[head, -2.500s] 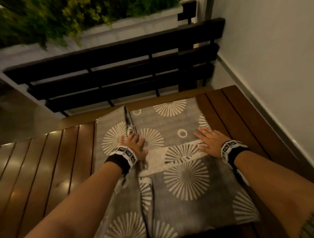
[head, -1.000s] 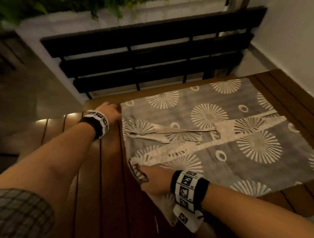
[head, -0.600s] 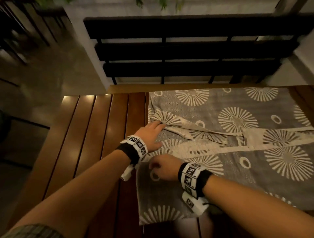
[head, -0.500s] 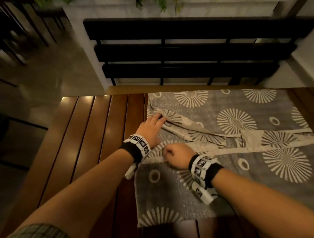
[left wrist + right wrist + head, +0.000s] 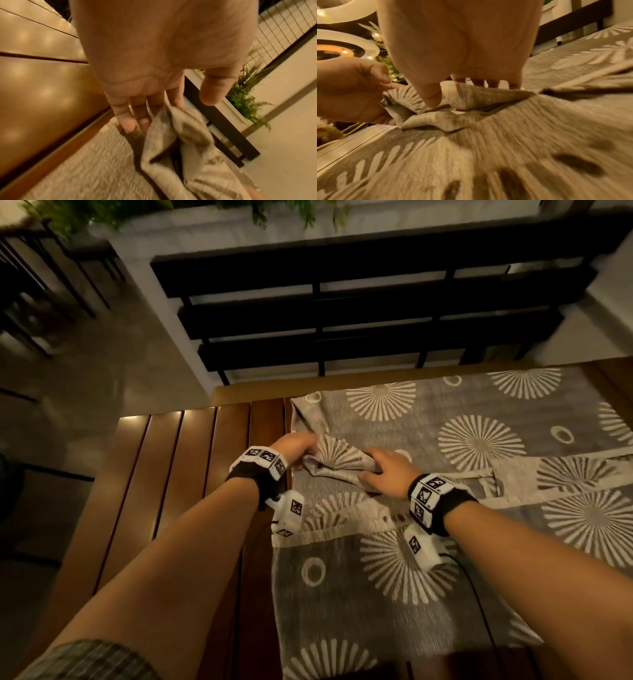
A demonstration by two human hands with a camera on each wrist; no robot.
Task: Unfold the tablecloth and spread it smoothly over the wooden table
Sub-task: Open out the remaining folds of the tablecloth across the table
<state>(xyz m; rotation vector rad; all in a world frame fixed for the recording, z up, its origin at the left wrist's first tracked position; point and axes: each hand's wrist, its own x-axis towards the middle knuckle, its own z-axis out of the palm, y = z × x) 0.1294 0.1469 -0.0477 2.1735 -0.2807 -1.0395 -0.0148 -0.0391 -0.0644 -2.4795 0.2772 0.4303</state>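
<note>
A grey tablecloth [image 5: 479, 440] with white sunburst prints lies partly unfolded on the right part of the slatted wooden table [image 5: 171, 474]. A folded flap [image 5: 339, 457] is bunched up near its far left corner. My left hand [image 5: 296, 445] grips the left end of that flap with curled fingers, which shows in the right wrist view as the left hand [image 5: 359, 92] pinching the cloth's corner. My right hand [image 5: 380, 467] holds the flap's other end. Its thumb [image 5: 431, 98] presses the front of the raised fold [image 5: 471, 94], with its fingers behind it. In the left wrist view cloth [image 5: 180, 135] bunches at my fingertips [image 5: 130, 124].
Bare wooden slats [image 5: 212, 446] stretch left of the cloth. A black slatted bench [image 5: 342, 313] stands just beyond the table's far edge, with a white planter of greenery [image 5: 205, 220] behind it. Tiled floor [image 5: 85, 371] and dark chair legs [image 5: 34, 285] lie to the left.
My right hand has moved forward from the pale strip to the folded flap beside my left hand. My left hand has gone from lying on the flap to gripping it, and the fold has risen.
</note>
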